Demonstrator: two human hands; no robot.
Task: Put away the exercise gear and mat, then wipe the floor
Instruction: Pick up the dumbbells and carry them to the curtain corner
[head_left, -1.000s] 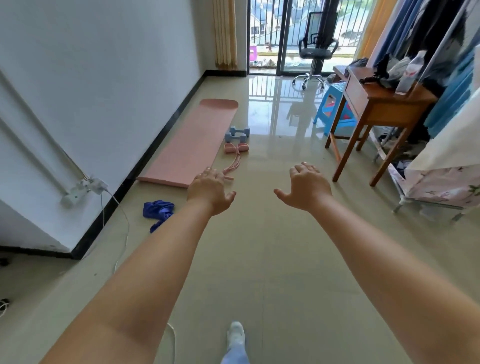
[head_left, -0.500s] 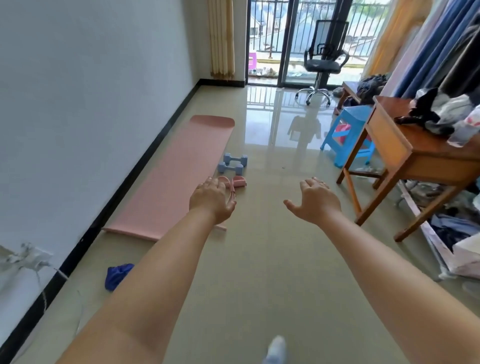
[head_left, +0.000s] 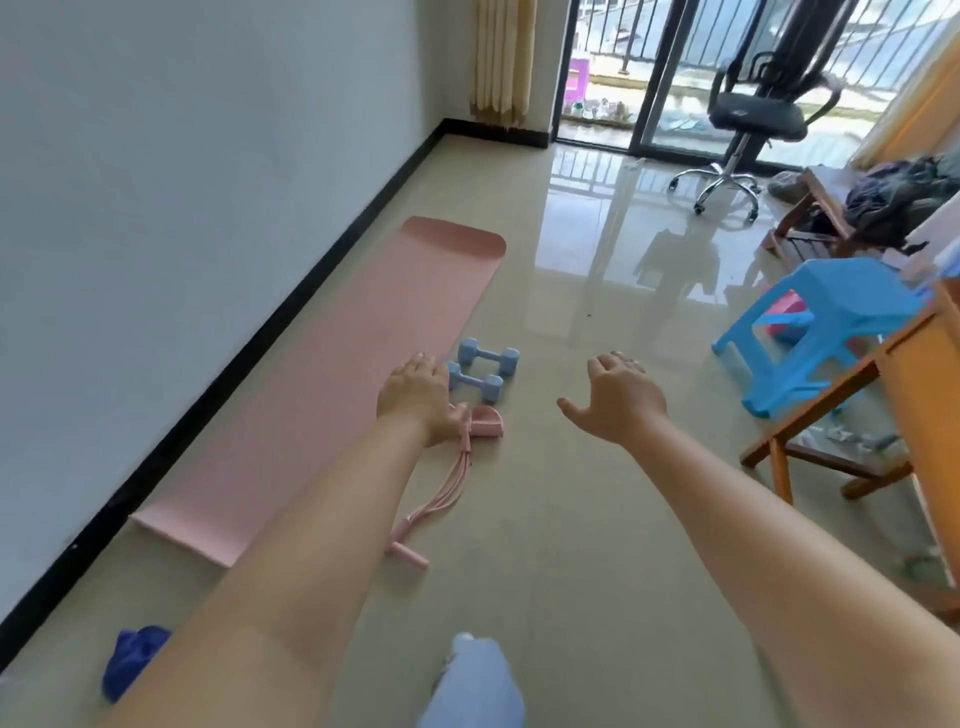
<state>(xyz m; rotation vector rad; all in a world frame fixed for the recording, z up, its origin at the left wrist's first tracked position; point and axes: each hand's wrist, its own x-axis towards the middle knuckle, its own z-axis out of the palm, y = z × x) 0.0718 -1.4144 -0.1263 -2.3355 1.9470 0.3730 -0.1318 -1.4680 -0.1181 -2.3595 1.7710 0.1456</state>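
I hold my left hand (head_left: 415, 395) and right hand (head_left: 621, 397) out ahead, fingers loose and spread, gripping nothing, since the gear lies on the glossy tile floor (head_left: 597, 545). The flat pink exercise mat (head_left: 332, 384) runs along the wall, two small blue dumbbells (head_left: 480, 371) and a pink pedal resistance band (head_left: 457, 467) just beside it. My left hand hides part of the band's pedal end, and my left forearm cuts off the crumpled blue cloth (head_left: 132, 660) I judge is for wiping.

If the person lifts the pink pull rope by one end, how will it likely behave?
The pull rope would probably go floppy: its thin cords already lie bent and slack on the floor. It looks light, being slim cords with a small bar handle. The free end would likely dangle and swing, perhaps knocking the dumbbells lying close beside it.
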